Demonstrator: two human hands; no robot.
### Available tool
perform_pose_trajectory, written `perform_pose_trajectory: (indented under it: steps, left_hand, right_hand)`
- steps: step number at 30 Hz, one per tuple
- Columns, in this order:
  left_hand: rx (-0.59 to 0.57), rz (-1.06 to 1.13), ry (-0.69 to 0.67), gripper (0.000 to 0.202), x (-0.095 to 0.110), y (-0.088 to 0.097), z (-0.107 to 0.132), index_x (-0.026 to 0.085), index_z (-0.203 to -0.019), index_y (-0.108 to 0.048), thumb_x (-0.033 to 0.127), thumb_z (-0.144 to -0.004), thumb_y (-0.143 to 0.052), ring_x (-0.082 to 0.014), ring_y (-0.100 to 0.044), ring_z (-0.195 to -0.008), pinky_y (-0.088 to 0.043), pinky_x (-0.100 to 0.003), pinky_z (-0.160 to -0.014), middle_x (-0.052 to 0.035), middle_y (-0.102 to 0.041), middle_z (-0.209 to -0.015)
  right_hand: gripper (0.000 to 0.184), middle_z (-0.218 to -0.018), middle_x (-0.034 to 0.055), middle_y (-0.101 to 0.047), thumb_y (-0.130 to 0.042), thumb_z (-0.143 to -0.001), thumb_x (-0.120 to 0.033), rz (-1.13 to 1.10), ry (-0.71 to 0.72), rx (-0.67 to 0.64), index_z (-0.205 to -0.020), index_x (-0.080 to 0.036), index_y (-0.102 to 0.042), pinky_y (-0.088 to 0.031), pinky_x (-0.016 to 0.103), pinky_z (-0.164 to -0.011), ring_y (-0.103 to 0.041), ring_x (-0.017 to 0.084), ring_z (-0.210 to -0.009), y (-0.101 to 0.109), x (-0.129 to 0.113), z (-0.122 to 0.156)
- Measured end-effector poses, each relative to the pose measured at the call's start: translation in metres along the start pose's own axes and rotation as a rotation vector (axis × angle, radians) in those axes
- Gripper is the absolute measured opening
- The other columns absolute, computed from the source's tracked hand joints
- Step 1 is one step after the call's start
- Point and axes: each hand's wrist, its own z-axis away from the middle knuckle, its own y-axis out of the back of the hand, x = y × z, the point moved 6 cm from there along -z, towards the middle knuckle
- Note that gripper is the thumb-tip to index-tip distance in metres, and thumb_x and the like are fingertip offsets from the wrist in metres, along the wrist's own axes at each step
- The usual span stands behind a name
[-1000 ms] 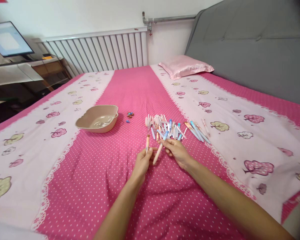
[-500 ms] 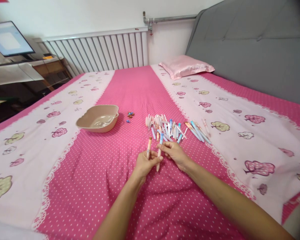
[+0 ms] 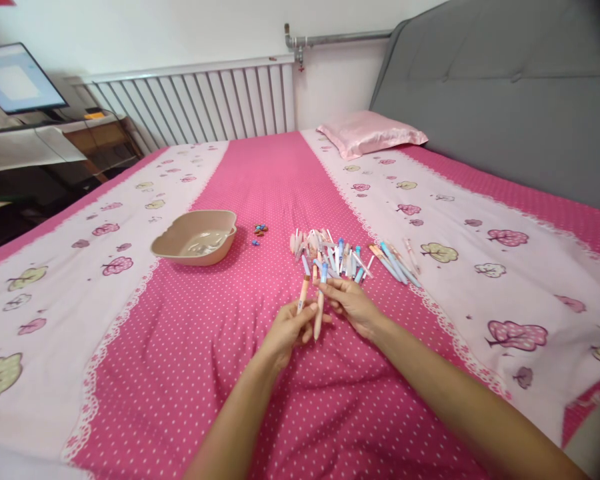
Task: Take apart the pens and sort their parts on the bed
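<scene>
Two pens stand close together in my hands, in front of the pen pile. My left hand [image 3: 289, 330] is closed round a peach pen with a brown cap [image 3: 303, 293]. My right hand [image 3: 353, 303] pinches a pale pink pen with a blue cap [image 3: 320, 310] near its capped end, its other end pointing down. This pen passes beside my left thumb and fingers; whether they touch it, I cannot tell. Just beyond lies a pile of pens [image 3: 341, 252] in pink, white and blue.
Several more pens [image 3: 397, 261] lie right of the pile. A beige plastic basin [image 3: 193, 257] with small pale pieces inside sits to the left, with several small blue and brown bits [image 3: 261, 231] beside it. A pink pillow [image 3: 373, 133] lies farther back on the bedspread [image 3: 190, 400].
My left thumb, earlier across the blue-capped pen, now lies beside it. The brown-capped pen has tilted to the right, and my left hand has turned slightly.
</scene>
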Motion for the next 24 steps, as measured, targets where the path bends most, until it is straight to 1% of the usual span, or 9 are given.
perform_pose_trajectory:
  steps: [2, 3, 5, 8, 11, 13, 17, 20, 24]
  left_hand:
    - [0.032, -0.056, -0.019, 0.035, 0.0005, 0.0015, -0.0004, 0.011, -0.085, -0.061, 0.038, -0.066, -0.071, -0.0023, -0.034, -0.032, -0.018, -0.017, -0.036, -0.0003, -0.06, -0.049]
    - [0.047, -0.075, -0.022, 0.034, 0.0005, 0.0022, -0.0005, 0.012, -0.08, -0.06, 0.037, -0.063, -0.073, -0.0023, -0.033, -0.032, -0.017, -0.017, -0.036, 0.0009, -0.058, -0.046]
    - [0.066, -0.071, -0.012, 0.033, -0.0003, 0.0034, -0.0008, 0.012, -0.074, -0.057, 0.036, -0.06, -0.075, -0.0021, -0.033, -0.03, -0.016, -0.018, -0.035, -0.0005, -0.06, -0.047]
    - [0.053, -0.03, 0.015, 0.03, -0.0018, 0.0039, -0.0008, 0.011, -0.075, -0.058, 0.035, -0.064, -0.072, -0.0014, -0.034, -0.03, -0.016, -0.018, -0.034, -0.0061, -0.067, -0.059]
    - [0.008, -0.012, 0.034, 0.027, -0.0026, 0.0032, -0.0006, 0.009, -0.077, -0.062, 0.035, -0.071, -0.066, -0.0005, -0.032, -0.031, -0.015, -0.018, -0.034, -0.0075, -0.068, -0.062]
    - [-0.013, 0.015, 0.053, 0.026, -0.0035, 0.0027, -0.0004, 0.009, -0.078, -0.065, 0.034, -0.073, -0.064, -0.0002, -0.031, -0.032, -0.015, -0.018, -0.034, -0.0072, -0.068, -0.065]
    - [-0.042, 0.063, 0.106, 0.024, -0.0047, 0.0001, 0.0012, 0.01, -0.08, -0.068, 0.032, -0.073, -0.063, -0.0001, -0.032, -0.035, -0.014, -0.018, -0.035, -0.0058, -0.066, -0.066]
    - [-0.046, 0.081, 0.135, 0.025, -0.0044, -0.0016, 0.0035, 0.01, -0.08, -0.068, 0.033, -0.073, -0.064, -0.0002, -0.031, -0.036, -0.012, -0.017, -0.036, -0.0039, -0.063, -0.063]
    - [-0.056, 0.076, 0.129, 0.027, -0.0042, -0.0021, 0.0043, 0.009, -0.075, -0.066, 0.035, -0.072, -0.065, 0.0, -0.029, -0.035, -0.011, -0.018, -0.036, -0.0015, -0.059, -0.056]
  right_hand:
    - [0.032, -0.054, -0.0066, -0.046, -0.073, -0.058, -0.041, 0.007, 0.007, 0.007, -0.074, -0.015, -0.063, -0.018, 0.019, -0.039, -0.03, 0.003, -0.042, 0.0005, 0.001, -0.0005]
    - [0.032, -0.054, -0.0065, -0.046, -0.074, -0.058, -0.041, 0.008, 0.006, 0.005, -0.075, -0.015, -0.063, -0.018, 0.019, -0.039, -0.031, 0.003, -0.042, 0.0003, 0.0016, -0.0006]
    - [0.032, -0.055, -0.0062, -0.048, -0.074, -0.057, -0.039, 0.008, 0.005, -0.004, -0.078, -0.016, -0.065, -0.018, 0.018, -0.039, -0.032, 0.003, -0.042, -0.0002, 0.0021, -0.0004]
    - [0.032, -0.055, -0.0055, -0.05, -0.073, -0.06, -0.036, 0.004, 0.017, -0.019, -0.084, -0.016, -0.068, -0.02, 0.018, -0.039, -0.034, 0.003, -0.042, -0.0007, 0.0005, 0.0003]
    - [0.033, -0.062, -0.0025, -0.058, -0.071, -0.063, -0.034, -0.021, 0.013, -0.035, -0.091, -0.017, -0.068, -0.02, 0.017, -0.038, -0.034, 0.002, -0.042, -0.0004, -0.0016, 0.0004]
    - [0.033, -0.069, -0.0005, -0.062, -0.07, -0.064, -0.032, -0.055, -0.006, -0.044, -0.094, -0.019, -0.067, -0.021, 0.016, -0.037, -0.034, 0.002, -0.041, -0.0001, -0.0024, 0.0002]
    - [0.031, -0.073, 0.0012, -0.064, -0.069, -0.065, -0.026, -0.115, -0.032, -0.097, -0.095, -0.019, -0.068, -0.02, 0.016, -0.037, -0.03, 0.001, -0.04, -0.0026, -0.0047, 0.0003]
    - [0.028, -0.075, 0.0025, -0.065, -0.068, -0.066, -0.023, -0.168, -0.053, -0.136, -0.093, -0.017, -0.068, -0.022, 0.016, -0.036, -0.029, 0.001, -0.039, -0.0056, -0.0059, 0.0013]
    - [0.028, -0.077, 0.0025, -0.066, -0.067, -0.066, -0.023, -0.198, -0.054, -0.143, -0.094, -0.018, -0.067, -0.026, 0.016, -0.038, -0.033, 0.002, -0.04, -0.0071, -0.0057, 0.0016]
